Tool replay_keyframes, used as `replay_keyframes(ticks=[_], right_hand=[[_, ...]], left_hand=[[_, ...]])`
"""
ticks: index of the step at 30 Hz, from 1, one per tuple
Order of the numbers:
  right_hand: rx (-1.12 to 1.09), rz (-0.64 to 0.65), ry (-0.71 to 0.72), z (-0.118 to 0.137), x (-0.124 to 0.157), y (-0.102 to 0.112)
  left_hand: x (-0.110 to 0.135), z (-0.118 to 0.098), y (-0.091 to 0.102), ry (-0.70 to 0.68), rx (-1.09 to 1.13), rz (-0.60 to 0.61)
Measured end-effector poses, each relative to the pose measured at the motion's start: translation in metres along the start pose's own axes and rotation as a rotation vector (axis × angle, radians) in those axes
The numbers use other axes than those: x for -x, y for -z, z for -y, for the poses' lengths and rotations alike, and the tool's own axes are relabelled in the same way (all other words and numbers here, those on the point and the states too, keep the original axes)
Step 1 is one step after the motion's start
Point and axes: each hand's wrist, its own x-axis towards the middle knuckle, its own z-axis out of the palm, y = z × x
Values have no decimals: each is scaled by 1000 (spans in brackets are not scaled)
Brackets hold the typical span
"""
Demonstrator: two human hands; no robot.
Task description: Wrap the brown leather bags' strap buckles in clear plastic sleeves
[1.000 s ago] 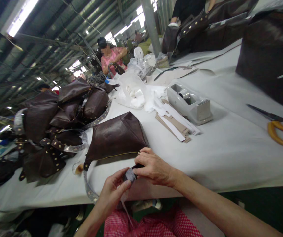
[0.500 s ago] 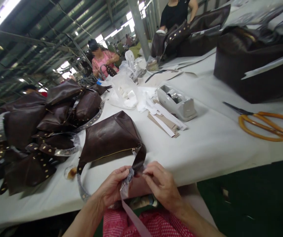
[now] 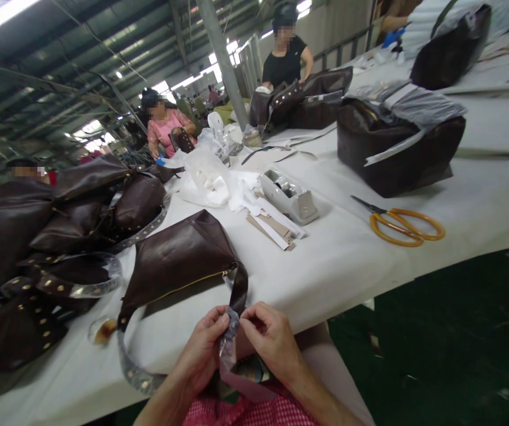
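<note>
A dark brown leather bag [image 3: 177,260] with a gold zipper lies on the white table [image 3: 352,260] right in front of me. Its studded strap [image 3: 235,299] hangs off the table's near edge, wrapped in clear plastic film. My left hand [image 3: 203,352] and my right hand [image 3: 272,340] pinch the strap's plastic-wrapped end [image 3: 229,338] between their fingertips, just below the table edge above my red checked lap [image 3: 254,411].
A heap of similar brown bags [image 3: 50,236] lies at the left. A grey tape dispenser [image 3: 287,198], paper strips [image 3: 272,222], a white plastic bag [image 3: 207,177], orange-handled scissors [image 3: 402,225] and a large dark bag [image 3: 398,142] are on the table. Other people sit at the far side.
My view has swung right and down. The strap end has been pulled out from the bag toward me, and both hands have dropped below the table edge while still pinching it.
</note>
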Motion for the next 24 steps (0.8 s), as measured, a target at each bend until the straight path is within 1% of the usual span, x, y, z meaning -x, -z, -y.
replay_keyframes(ticks=[5, 8, 12, 15, 18, 21, 24], right_hand=[[37, -15, 6, -3, 2, -3], [107, -20, 24, -5, 2, -6], [209, -46, 54, -7, 4, -13], [273, -84, 105, -11, 5, -16], [361, -101, 191, -17, 3, -13], [457, -100, 260, -23, -2, -4], [430, -29, 275, -23, -6, 4]], left_hand=[[0, 4, -3, -47, -29, -32], [-1, 5, -4, -66, -43, -47], [-1, 6, -6, -73, -44, -39], [0, 5, -8, -66, -45, -35], [2, 3, -9, -27, -52, -36], [3, 1, -8, -20, -62, -36], [2, 0, -7, -31, -51, -33]])
